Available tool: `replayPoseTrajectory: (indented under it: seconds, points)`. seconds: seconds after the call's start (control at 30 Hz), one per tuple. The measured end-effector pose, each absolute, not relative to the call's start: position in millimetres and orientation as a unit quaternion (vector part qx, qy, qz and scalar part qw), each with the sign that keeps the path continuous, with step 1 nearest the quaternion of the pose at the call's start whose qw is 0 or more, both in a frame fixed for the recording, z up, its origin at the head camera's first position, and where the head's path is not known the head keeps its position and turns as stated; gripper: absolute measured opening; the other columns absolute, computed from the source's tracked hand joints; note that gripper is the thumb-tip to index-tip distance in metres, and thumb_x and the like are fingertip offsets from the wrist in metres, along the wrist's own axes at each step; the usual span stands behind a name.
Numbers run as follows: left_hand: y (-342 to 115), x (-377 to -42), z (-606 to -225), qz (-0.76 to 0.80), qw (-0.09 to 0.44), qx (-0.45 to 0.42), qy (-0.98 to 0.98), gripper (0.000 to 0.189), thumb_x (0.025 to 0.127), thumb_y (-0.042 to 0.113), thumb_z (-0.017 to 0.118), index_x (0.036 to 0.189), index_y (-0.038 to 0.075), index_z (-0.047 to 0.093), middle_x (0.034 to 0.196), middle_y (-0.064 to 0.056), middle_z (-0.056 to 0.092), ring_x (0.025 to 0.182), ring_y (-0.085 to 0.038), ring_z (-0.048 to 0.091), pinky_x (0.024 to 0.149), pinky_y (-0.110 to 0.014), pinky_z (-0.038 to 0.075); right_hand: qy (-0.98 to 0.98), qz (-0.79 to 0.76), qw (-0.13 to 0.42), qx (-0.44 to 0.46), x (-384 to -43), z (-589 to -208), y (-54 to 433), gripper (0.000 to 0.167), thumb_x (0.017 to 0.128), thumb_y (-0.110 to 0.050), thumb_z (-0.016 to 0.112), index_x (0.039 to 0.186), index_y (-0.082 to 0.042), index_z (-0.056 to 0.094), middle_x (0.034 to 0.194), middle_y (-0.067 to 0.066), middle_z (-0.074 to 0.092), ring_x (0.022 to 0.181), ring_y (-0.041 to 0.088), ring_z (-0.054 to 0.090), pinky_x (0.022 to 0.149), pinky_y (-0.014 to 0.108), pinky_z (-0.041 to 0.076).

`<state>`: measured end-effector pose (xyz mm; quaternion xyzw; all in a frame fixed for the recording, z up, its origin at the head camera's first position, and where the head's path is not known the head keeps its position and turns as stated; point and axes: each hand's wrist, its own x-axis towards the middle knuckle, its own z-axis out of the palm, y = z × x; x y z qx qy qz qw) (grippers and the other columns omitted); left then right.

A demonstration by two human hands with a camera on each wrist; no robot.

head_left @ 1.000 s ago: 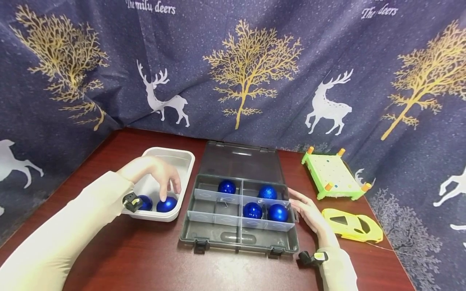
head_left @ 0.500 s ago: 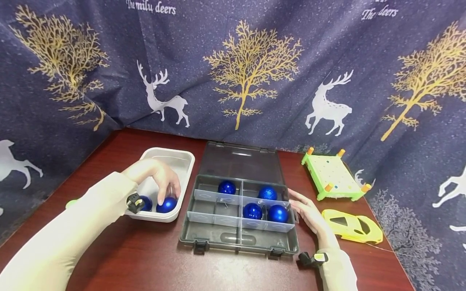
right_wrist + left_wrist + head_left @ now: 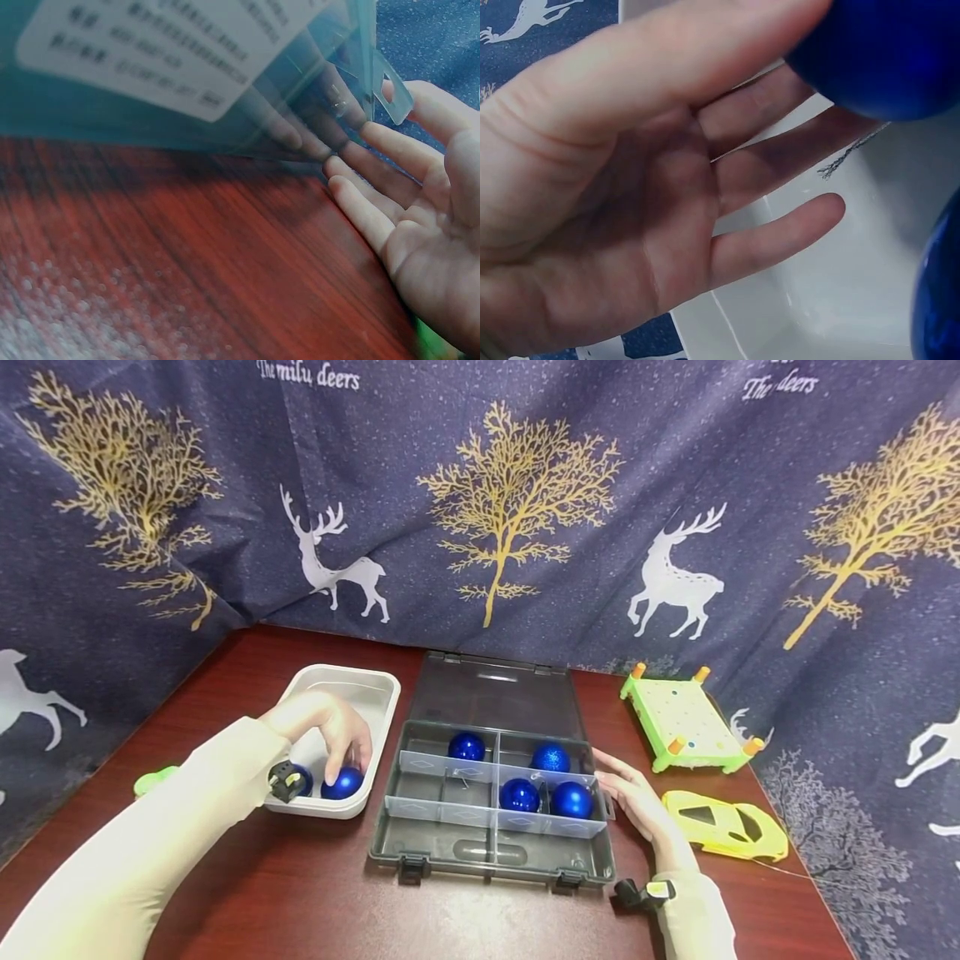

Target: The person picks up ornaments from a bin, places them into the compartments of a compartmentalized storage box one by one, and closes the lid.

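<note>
Inside the white tub (image 3: 394, 706), my left hand (image 3: 333, 727) pinches a matte blue bauble (image 3: 342, 783) from above. The left wrist view shows the thumb along this bauble (image 3: 892, 52) and fingers behind it, the little finger free; a silver string hangs near. A second blue bauble (image 3: 305, 779) lies beside it, partly hidden by the wrist camera. My right hand (image 3: 641, 802) touches the right side of a dark see-through divided box (image 3: 442, 852) with extended fingers. The box holds several blue baubles: one at back left (image 3: 467, 746), the others in its right half.
The box's lid (image 3: 498, 693) lies folded back toward the patterned cloth. At right are an upturned green toy table (image 3: 684, 718) with orange feet and a yellow toy car shell (image 3: 723, 827). A green object (image 3: 153, 779) shows beyond my left sleeve.
My left hand has shifted slightly right, its thumb and fingers drawing round the bauble in the tub. The green object has come into view past the sleeve. My right hand stays put.
</note>
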<state>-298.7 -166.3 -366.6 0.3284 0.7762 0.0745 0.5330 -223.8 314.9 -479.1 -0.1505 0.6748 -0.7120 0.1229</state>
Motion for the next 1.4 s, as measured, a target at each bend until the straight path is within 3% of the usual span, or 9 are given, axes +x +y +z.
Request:
replayPoseTrajectory:
  seconds: [0.2, 0.6, 0.83, 1.0, 1.1, 1.27, 1.4]
  points:
    - [-162.5, -296.1, -364.8, 0.065, 0.540, 0.289, 0.788, 0.042, 0.078, -0.008, 0.074, 0.119, -0.004, 0.063, 0.121, -0.018, 0.067, 0.108, -0.016, 0.059, 0.089, -0.029, 0.052, 0.679, -0.709, 0.120, -0.146, -224.6, -479.6, 315.4, 0.055, 0.102, -0.002, 0.042, 0.145, 0.019, 0.018, 0.119, -0.010, 0.068, 0.102, 0.003, 0.067, 0.090, 0.016, 0.051]
    - [-159.3, -293.8, -362.1, 0.039, 0.530, 0.274, 0.801, 0.047, 0.080, 0.000, 0.076, 0.125, -0.002, 0.062, 0.128, -0.020, 0.064, 0.112, -0.015, 0.058, 0.090, -0.035, 0.054, 0.681, -0.708, 0.120, -0.146, -225.3, -481.0, 316.5, 0.053, 0.102, -0.003, 0.043, 0.146, 0.017, 0.021, 0.121, -0.011, 0.067, 0.103, 0.003, 0.067, 0.090, 0.017, 0.051]
    - [-156.8, -295.0, -364.2, 0.033, 0.538, 0.281, 0.794, 0.046, 0.079, -0.002, 0.076, 0.124, -0.001, 0.064, 0.129, -0.018, 0.063, 0.103, -0.010, 0.055, 0.080, -0.025, 0.051, 0.685, -0.707, 0.120, -0.131, -225.4, -480.9, 315.1, 0.054, 0.101, -0.004, 0.045, 0.146, 0.016, 0.022, 0.121, -0.011, 0.068, 0.103, 0.003, 0.068, 0.090, 0.018, 0.051]
    - [-154.3, -294.5, -365.5, 0.032, 0.548, 0.280, 0.787, 0.042, 0.080, -0.004, 0.075, 0.121, -0.001, 0.067, 0.120, -0.011, 0.067, 0.090, -0.008, 0.053, 0.068, -0.019, 0.044, 0.685, -0.706, 0.121, -0.131, -224.5, -479.8, 315.4, 0.055, 0.101, -0.004, 0.044, 0.146, 0.017, 0.020, 0.121, -0.012, 0.067, 0.103, 0.003, 0.067, 0.090, 0.017, 0.051]
    - [-152.6, -294.2, -365.6, 0.014, 0.546, 0.290, 0.786, 0.043, 0.080, -0.003, 0.075, 0.121, 0.000, 0.067, 0.121, -0.010, 0.067, 0.091, -0.008, 0.054, 0.072, -0.020, 0.046, 0.687, -0.704, 0.122, -0.132, -224.4, -479.4, 315.5, 0.055, 0.102, -0.005, 0.044, 0.146, 0.017, 0.020, 0.122, -0.013, 0.066, 0.103, 0.003, 0.067, 0.091, 0.017, 0.051]
    - [-150.1, -294.0, -365.6, -0.034, 0.530, 0.338, 0.777, 0.048, 0.080, 0.002, 0.077, 0.126, -0.002, 0.064, 0.128, -0.019, 0.063, 0.103, -0.010, 0.057, 0.093, -0.028, 0.051, 0.688, -0.703, 0.122, -0.130, -225.0, -479.6, 315.1, 0.056, 0.102, -0.006, 0.045, 0.146, 0.017, 0.020, 0.122, -0.013, 0.066, 0.103, 0.003, 0.067, 0.091, 0.017, 0.050]
    - [-148.6, -294.2, -366.1, -0.042, 0.527, 0.336, 0.779, 0.049, 0.081, 0.006, 0.078, 0.127, -0.003, 0.062, 0.128, -0.022, 0.063, 0.110, -0.014, 0.059, 0.097, -0.034, 0.051, 0.690, -0.702, 0.122, -0.126, -225.0, -479.9, 315.1, 0.055, 0.101, -0.005, 0.045, 0.146, 0.016, 0.021, 0.122, -0.013, 0.066, 0.103, 0.003, 0.067, 0.091, 0.017, 0.051]
